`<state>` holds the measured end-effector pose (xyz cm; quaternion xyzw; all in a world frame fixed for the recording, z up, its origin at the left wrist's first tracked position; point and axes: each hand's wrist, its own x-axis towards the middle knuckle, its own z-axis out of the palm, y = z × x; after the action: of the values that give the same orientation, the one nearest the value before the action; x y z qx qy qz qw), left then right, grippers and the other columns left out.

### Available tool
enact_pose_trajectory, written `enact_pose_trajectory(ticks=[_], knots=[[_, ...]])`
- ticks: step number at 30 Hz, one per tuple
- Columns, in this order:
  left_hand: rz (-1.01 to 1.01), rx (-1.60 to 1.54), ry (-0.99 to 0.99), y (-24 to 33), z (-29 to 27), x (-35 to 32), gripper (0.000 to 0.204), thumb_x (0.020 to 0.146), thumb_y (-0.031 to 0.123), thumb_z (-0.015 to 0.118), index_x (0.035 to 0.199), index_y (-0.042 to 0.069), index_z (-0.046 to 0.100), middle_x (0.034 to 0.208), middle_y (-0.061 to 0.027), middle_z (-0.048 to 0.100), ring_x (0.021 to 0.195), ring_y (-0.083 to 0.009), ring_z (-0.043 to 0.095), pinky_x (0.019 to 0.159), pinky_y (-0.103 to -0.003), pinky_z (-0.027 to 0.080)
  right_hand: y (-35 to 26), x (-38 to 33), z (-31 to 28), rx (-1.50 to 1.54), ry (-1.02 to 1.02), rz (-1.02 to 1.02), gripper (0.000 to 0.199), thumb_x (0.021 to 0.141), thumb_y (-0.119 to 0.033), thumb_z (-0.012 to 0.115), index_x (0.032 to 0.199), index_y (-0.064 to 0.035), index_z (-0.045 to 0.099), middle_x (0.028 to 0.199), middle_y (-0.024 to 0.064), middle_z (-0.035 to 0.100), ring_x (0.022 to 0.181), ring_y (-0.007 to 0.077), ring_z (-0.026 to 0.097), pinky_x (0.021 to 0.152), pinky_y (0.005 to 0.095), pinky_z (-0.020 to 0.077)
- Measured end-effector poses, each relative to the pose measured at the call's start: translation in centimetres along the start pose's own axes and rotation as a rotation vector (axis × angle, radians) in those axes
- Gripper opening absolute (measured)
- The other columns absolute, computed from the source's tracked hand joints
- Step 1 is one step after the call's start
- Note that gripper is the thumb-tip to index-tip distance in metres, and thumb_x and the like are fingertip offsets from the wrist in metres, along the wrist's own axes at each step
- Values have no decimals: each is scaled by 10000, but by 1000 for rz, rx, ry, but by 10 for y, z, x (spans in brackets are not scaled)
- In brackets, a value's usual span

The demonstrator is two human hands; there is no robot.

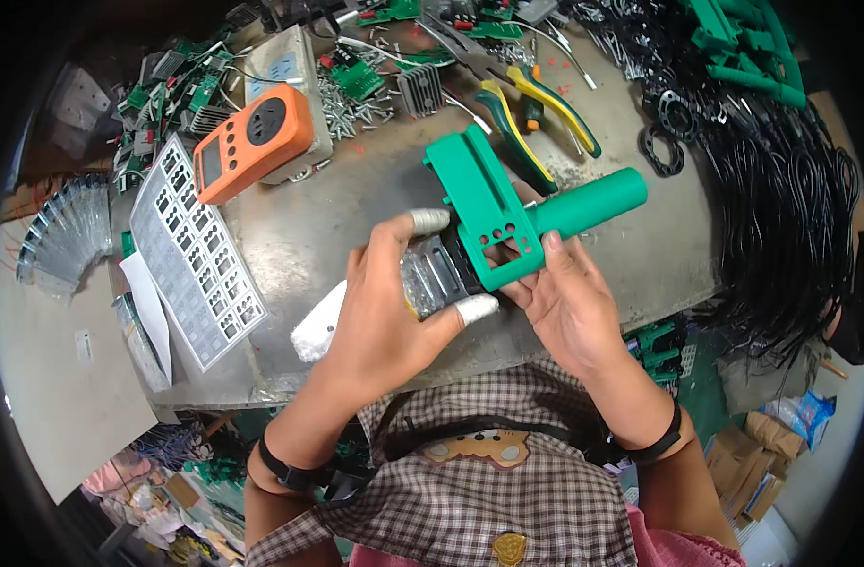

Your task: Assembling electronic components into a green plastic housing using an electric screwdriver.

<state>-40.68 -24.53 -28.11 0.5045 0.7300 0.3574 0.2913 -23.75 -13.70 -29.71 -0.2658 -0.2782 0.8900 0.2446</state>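
Observation:
My right hand (578,317) is closed around the lower side of a green plastic tool housing (481,189), its thumb near the root of the round ribbed handle. The housing has a flat slotted body and a group of round holes at its near end. In my left hand (380,317), between thumb and index finger, is a rounded clear-and-black part (432,274). White covers wrap those two fingertips. The part's black end meets the housing's left side; whether it sits inside is hidden. A white fuzzy pad (320,323) lies beside my left hand.
Yellow-green pliers (517,123) lie just beyond the housing. An orange meter (257,142) and a sheet of black stickers (197,248) are on the left. Screws (351,109) and circuit boards (356,77) cover the back. Black cables (767,208) hang over the right edge.

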Motion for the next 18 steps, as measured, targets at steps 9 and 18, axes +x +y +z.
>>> enact_pose_trajectory(ticks=[9, 18], knots=[[432, 194, -27, 20, 8, 85, 326, 815, 250, 713, 1109, 110, 703, 1394, -213, 464, 1316, -426, 406, 1084, -494, 352, 16, -4, -20, 72, 110, 34, 424, 1058, -297, 519, 1415, -88, 426, 1334, 55, 557, 1173, 164, 587, 986, 380, 509], [482, 213, 97, 28, 8, 79, 105, 771, 135, 715, 814, 40, 705, 1097, -126, 637, 1108, -410, 468, 972, -509, 379, -234, -32, -43, -1473, -212, -292, 212, 940, -146, 643, 1076, -7, 728, 965, 124, 715, 894, 197, 698, 846, 336, 572]])
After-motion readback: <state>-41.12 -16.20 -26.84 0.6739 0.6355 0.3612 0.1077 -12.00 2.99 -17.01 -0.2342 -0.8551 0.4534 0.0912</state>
